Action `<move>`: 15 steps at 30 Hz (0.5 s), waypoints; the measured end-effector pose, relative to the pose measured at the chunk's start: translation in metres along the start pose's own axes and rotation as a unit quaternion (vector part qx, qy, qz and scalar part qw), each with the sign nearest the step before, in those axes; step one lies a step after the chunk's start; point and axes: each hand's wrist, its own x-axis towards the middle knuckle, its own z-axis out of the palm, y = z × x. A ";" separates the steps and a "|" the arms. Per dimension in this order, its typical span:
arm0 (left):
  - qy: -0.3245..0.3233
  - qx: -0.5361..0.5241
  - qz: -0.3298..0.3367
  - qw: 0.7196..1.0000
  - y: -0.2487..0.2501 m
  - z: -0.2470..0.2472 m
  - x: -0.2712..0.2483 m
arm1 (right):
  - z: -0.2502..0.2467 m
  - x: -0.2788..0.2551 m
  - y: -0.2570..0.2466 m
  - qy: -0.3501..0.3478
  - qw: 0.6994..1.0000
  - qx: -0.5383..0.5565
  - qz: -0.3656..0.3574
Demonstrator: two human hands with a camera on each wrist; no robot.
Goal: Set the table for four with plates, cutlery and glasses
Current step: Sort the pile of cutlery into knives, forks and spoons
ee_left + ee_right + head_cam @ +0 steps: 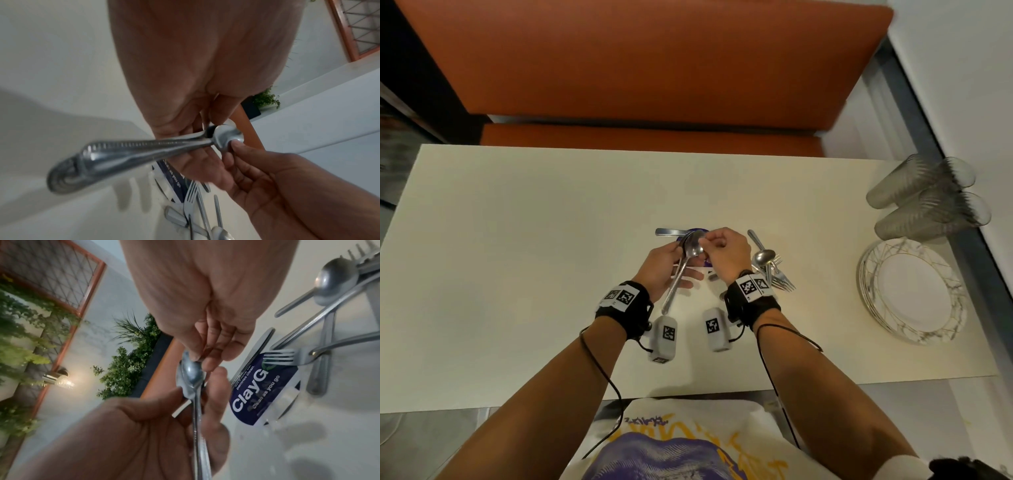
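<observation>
The left hand (659, 265) grips the spoons (681, 267) by their handles, thumb curled over them; at least two lie nested together, though the exact count is hard to make out. The right hand (724, 255) pinches the bowl of the top spoon between thumb and fingertips (202, 353). Both hands hover above the table (517, 257), near its middle. In the left wrist view the handle ends are blurred and loom large.

Under the hands lies a dark blue card (265, 394), mostly hidden in the head view. On it the right wrist view reads "ClayG", "Clean as you go" and "pantries clean." (the line above that is cut off). A knife (669, 232) pokes out beyond the hands.

Just right of the right hand lies loose cutlery (774, 267): a spoon, forks and crossed handles, partly covered by the wrist strap. Well to the right, stacked plates (873, 274) sit at the table's edge, with ribbed glasses (928, 198) beyond them, their number unclear. An orange bench (654, 61) stands behind the table.
</observation>
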 end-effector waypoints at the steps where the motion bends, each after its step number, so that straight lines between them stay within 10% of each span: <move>1: 0.003 0.003 -0.004 1.000 -0.001 0.002 0.002 | 0.000 0.000 0.000 0.006 1.000 -0.006 -0.005; 15: -0.006 0.112 -0.044 0.993 -0.014 0.018 0.011 | -0.036 0.018 0.002 -0.006 0.999 -0.001 -0.033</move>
